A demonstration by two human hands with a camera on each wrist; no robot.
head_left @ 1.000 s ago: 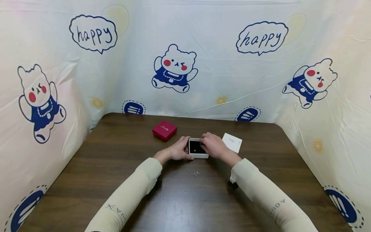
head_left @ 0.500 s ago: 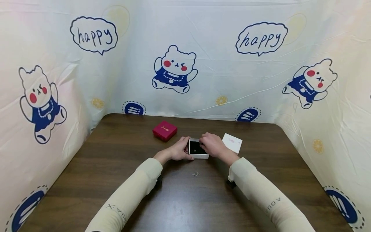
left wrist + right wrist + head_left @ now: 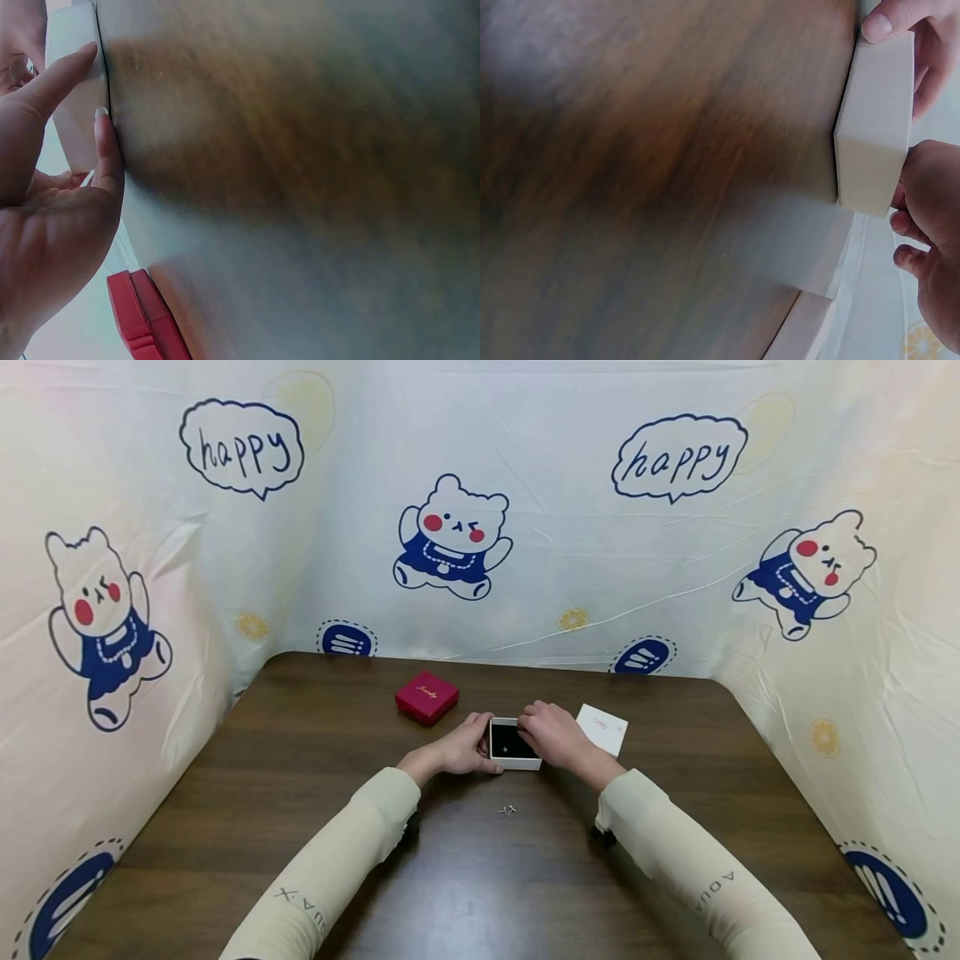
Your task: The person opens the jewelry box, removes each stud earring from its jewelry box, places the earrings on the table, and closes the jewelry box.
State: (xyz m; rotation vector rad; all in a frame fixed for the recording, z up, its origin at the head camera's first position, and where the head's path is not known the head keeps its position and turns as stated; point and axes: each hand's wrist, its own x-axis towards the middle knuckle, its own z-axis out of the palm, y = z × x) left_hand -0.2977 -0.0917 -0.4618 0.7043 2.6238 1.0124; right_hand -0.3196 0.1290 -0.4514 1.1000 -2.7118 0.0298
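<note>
A small open white box (image 3: 519, 764) with a black insert (image 3: 506, 737) lies at the middle of the table. My left hand (image 3: 461, 747) grips its left side, thumb along the near wall; the left wrist view shows that hand's fingers against the white box (image 3: 79, 112). Over the right part of the box, my right hand (image 3: 555, 737) has its fingertips down inside. In the right wrist view the right hand's (image 3: 939, 217) fingers are curled at the rim; whatever they pinch is hidden. A tiny shiny stud (image 3: 506, 750) shows on the insert, left of those fingers.
Two small metallic studs (image 3: 507, 811) lie on the brown table (image 3: 300, 793) in front of the box. A white lid (image 3: 602, 729) with pink lettering is right of the right hand. Behind the left hand stands a red jewelry box (image 3: 427, 697). A printed curtain (image 3: 555, 552) surrounds the table.
The right hand and forearm shift by only a small amount while its fingertips stay in the box. The left hand and the box stay put.
</note>
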